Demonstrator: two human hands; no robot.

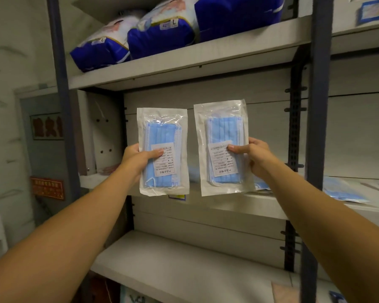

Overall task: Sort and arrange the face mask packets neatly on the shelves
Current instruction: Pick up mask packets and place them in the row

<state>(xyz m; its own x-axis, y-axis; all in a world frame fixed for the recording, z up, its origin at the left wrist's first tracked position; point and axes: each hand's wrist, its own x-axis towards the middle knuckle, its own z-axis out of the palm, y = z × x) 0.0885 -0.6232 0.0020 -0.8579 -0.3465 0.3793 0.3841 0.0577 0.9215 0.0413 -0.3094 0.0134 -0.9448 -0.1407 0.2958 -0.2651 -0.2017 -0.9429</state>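
Note:
I hold two clear packets of blue face masks upright in front of the middle shelf (232, 200). My left hand (138, 159) grips the left packet (163, 136) at its left edge, thumb across the white label. My right hand (255, 155) grips the right packet (222, 130) at its right edge, thumb on its label. Both labels read upside down. The two packets hang side by side with a narrow gap between them. More blue mask packets (344, 191) lie flat on the middle shelf of the bay to the right.
Blue and white bulky packs (158, 33) fill the upper shelf. The lower shelf (184, 265) shows a bare white board. Dark metal uprights (315, 127) frame the bay on both sides. A grey wall with red signs (47, 188) stands at the left.

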